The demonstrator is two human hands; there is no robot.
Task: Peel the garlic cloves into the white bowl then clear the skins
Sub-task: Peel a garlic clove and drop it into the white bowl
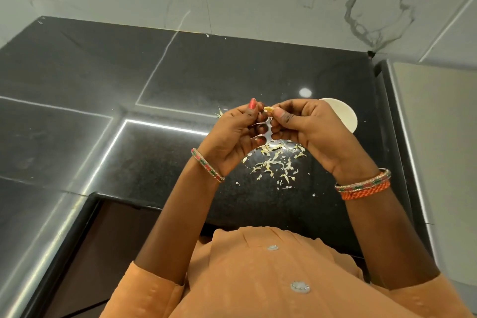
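On the black counter (180, 72) skins (276, 162) pile up unswept, so we judge peeling mid-way: left hand (232, 134) and right hand (307, 124) both pinch a garlic clove (268, 109) near the white bowl (344, 115).

Both hands (268, 131) raised together (fingertips pinching).

1. The right hand (307, 131) covers most of the white bowl (347, 117), so I cannot see what is in it.
2. Only a tiny bit of the garlic clove (268, 109) pokes out between the fingers (280, 117).
3. The left hand (232, 137) hides some skins (277, 162) on the bench (258, 70).
4. The bench runs off the left edge.
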